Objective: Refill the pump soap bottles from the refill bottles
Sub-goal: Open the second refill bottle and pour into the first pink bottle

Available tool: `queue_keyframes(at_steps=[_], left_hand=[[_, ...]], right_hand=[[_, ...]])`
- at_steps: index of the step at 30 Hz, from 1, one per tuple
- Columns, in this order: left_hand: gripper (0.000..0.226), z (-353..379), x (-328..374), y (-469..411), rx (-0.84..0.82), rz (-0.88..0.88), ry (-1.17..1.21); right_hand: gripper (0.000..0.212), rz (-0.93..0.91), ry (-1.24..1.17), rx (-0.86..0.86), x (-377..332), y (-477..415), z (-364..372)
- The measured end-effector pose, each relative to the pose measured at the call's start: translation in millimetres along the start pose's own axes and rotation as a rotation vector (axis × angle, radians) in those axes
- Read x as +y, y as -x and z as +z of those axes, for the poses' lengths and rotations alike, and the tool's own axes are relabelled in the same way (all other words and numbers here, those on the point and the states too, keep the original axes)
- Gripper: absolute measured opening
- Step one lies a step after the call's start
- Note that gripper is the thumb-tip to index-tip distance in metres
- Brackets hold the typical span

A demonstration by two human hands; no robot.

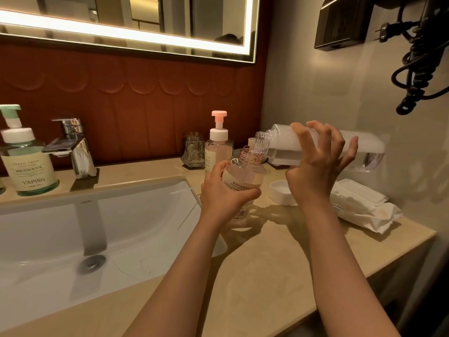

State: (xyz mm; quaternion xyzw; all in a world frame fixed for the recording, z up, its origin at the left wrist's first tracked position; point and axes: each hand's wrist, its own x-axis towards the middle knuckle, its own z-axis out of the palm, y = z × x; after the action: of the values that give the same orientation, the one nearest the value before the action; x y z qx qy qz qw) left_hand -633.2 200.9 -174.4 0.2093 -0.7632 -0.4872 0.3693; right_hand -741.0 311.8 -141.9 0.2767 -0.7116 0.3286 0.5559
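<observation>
- The green pump bottle (29,166) stands far left by the tap, pump on. I can't read its level from here.
- The left hand (226,193) is wrapped round the lower body of the open soap bottle (245,173), which is tilted above the counter at the sink's right edge. It looks like thin clear plastic, light for now. I judge it will grow heavier and turn slick if soap runs down, so the low grip on the label suits it.
- The pink pump bottle (218,149) stands behind it, partly hidden.
- The refill bottle (279,147) lies nearly level, its mouth just above the open neck. The right hand (315,166) clamps its middle with fingers spread. The walls probably flex, so a squeeze could make it surge.
- I can't make out the stream between the two mouths, and the removed pump isn't plainly visible.
</observation>
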Motion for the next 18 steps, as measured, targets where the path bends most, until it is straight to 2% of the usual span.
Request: queue_keyframes(at_steps=[12, 18], left_hand=[[0.087, 1.4, -2.4, -2.8, -0.011, -0.009, 0.049], [0.085, -0.4, -1.0, -3.7, -0.021, -0.028, 0.086]], right_hand=[[0.069, -0.001, 0.015, 0.035, -1.7, -3.6, 3.5], [0.068, 0.015, -0.016, -0.001, -5.5, -3.5, 4.4]])
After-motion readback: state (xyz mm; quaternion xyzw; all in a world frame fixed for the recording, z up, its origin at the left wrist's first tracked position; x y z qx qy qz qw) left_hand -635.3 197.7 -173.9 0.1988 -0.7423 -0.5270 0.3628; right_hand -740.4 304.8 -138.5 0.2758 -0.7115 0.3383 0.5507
